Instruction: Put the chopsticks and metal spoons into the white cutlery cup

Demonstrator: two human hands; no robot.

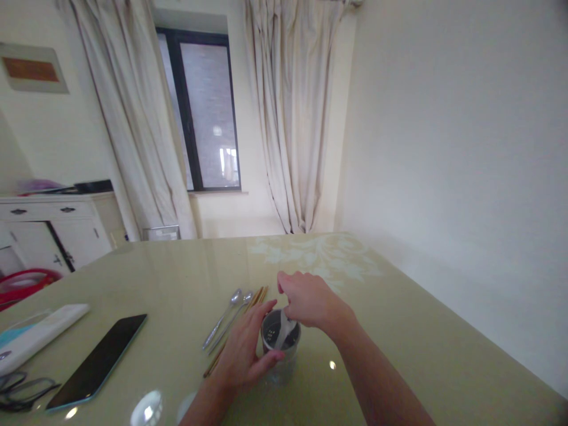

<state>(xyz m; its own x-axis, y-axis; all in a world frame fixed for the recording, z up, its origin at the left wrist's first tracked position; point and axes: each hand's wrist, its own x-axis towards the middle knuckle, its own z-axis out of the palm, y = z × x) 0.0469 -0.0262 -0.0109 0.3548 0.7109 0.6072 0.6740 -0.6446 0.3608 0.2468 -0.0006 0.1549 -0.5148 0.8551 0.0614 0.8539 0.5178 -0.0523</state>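
Note:
A round utensil holder (280, 361) stands on the table, with a dark inside and what look like small drain holes at its bottom. My left hand (244, 349) curves around its left side, thumb at the near rim and fingers at the far side. Above the opening, my right hand (310, 299) is closed on a whitish strip (284, 332) that hangs down into the holder; I cannot tell whether it is cloth or something stiff. Two metal spoons (224, 319) and some chopsticks (261, 294) lie left of the holder, the chopsticks partly hidden behind my left hand.
On the left of the table (399, 355) lie a dark tablet-like slab (100, 361), a white box (48, 334) and a black cable (22, 390). A wall (465, 177) runs along the right side. Beyond the table are curtains (293, 118) and a white cabinet (80, 234).

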